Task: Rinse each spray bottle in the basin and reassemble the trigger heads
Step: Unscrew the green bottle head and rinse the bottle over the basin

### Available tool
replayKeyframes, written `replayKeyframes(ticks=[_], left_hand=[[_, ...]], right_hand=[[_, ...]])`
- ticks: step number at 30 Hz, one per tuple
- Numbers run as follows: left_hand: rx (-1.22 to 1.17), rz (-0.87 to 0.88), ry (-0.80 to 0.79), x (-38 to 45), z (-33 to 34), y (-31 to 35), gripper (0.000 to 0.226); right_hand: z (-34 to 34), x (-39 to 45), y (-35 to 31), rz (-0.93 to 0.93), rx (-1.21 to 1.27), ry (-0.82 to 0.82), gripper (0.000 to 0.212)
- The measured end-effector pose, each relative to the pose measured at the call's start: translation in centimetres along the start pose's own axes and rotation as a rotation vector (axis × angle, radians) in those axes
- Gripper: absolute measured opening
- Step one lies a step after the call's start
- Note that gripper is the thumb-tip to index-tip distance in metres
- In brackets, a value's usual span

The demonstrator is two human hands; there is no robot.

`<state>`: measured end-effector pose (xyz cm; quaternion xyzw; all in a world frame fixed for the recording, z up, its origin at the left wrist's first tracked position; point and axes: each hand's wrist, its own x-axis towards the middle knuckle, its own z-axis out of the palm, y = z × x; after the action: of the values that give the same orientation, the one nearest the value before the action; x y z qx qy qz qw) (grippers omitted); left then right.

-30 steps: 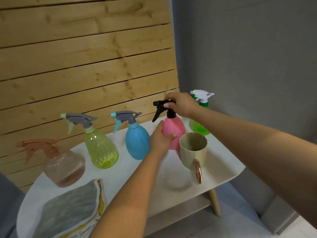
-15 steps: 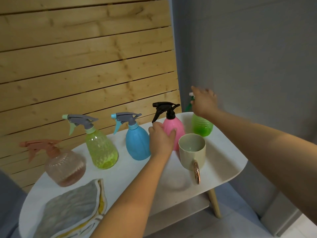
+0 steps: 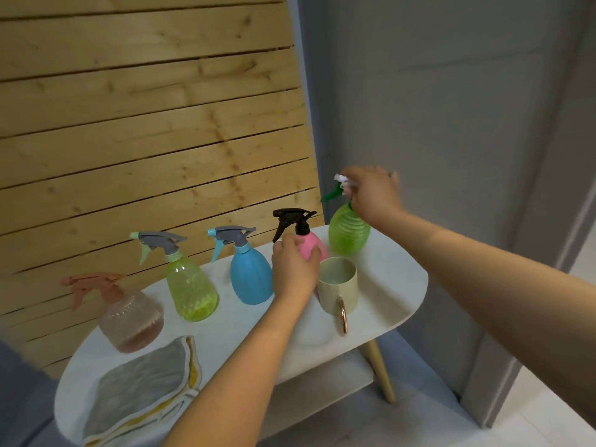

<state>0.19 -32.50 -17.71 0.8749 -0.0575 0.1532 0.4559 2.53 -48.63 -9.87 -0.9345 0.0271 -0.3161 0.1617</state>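
A white table (image 3: 396, 285) holds five spray bottles in a row; a grey cloth (image 3: 138, 385) lies at the near left; first comes the brown bottle (image 3: 130, 321), then the yellow bottle (image 3: 192, 291), then the blue bottle (image 3: 250, 275); the left hand (image 3: 295, 269) wraps round the pink bottle (image 3: 311, 245) with its black top; a beige mug (image 3: 338, 285) stands just beside it; the right hand (image 3: 374, 195) grips the top of the green bottle (image 3: 348, 233) at the far end.

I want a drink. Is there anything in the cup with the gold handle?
Cannot tell for sure. The cup stands upright on the table, and its inside looks pale and bare, but clear water would not show from here.
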Motion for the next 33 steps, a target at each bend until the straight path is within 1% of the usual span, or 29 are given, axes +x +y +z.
replayKeyframes(ticks=[2, 3, 5, 9, 11, 13, 15, 17, 19, 20, 22, 24, 27, 28, 30, 31, 33], left_hand=[[-0.05, 0.028, -0.013, -1.2, -1.1, 1.4, 0.031], [-0.066, 0.026, -0.035, -1.4, -1.2, 1.6, 0.035], [-0.074, 0.048, -0.08, -3.0, -2.8, 3.3, 0.051], [-0.068, 0.095, -0.139, -5.9, -4.7, 4.7, 0.08], [-0.077, 0.092, -0.15, -8.0, -5.9, 4.6, 0.096], [-0.072, 0.107, -0.152, -9.8, -7.0, 3.9, 0.104], [-0.025, 0.062, -0.15, -12.0, -8.2, 2.4, 0.111], [0.071, -0.018, -0.091, -14.9, -10.1, 0.0, 0.104], [0.09, -0.035, -0.066, -17.2, -11.6, -2.0, 0.092], [0.09, -0.044, -0.083, -18.4, -12.6, -3.1, 0.088], [0.082, -0.078, -0.168, -19.9, -14.4, -5.1, 0.08], [0.074, -0.11, -0.238, -20.6, -15.8, -6.4, 0.075], [0.079, -0.147, -0.322, -20.3, -17.1, -7.2, 0.073], [0.039, -0.195, -0.351, -20.4, -17.5, -7.9, 0.068], [-0.122, -0.261, -0.446, -20.2, -18.3, -8.8, 0.06], [-0.217, -0.3, -0.506, -20.3, -18.7, -9.1, 0.058], [-0.322, -0.356, -0.589, -20.7, -19.3, -10.0, 0.056]], right_hand=[[-2.7, -0.6, -1.5, -0.036, 0.045, 0.03, 0.032], [-3.1, -0.7, -2.0, -0.05, 0.084, 0.037, 0.033], [-6.0, -2.2, -3.8, -0.094, 0.163, 0.043, 0.033], [-9.8, -5.5, -7.1, -0.09, 0.364, -0.012, 0.028], [-10.6, -7.8, -8.6, -0.071, 0.458, -0.048, 0.024], [-10.6, -9.5, -9.5, -0.019, 0.532, -0.075, 0.022], [-10.0, -11.4, -10.0, 0.043, 0.606, -0.118, 0.022], [-8.7, -14.1, -10.8, 0.071, 0.642, -0.231, 0.021], [-7.5, -16.2, -10.7, 0.098, 0.635, -0.376, 0.025], [-6.7, -17.3, -10.8, 0.102, 0.633, -0.461, 0.028], [-5.1, -19.0, -10.7, 0.079, 0.669, -0.601, 0.028], [-3.9, -20.1, -10.6, 0.069, 0.733, -0.689, 0.023], [-2.1, -20.7, -11.2, 0.102, 0.826, -0.757, 0.018], [-1.1, -20.9, -11.7, 0.095, 0.854, -0.791, 0.016], [-0.1, -21.0, -11.9, 0.104, 0.987, -0.874, 0.004], [0.4, -21.0, -11.7, 0.102, 1.05, -0.921, 0.006], [0.8, -21.0, -11.4, 0.062, 1.064, -1.03, 0.017]])
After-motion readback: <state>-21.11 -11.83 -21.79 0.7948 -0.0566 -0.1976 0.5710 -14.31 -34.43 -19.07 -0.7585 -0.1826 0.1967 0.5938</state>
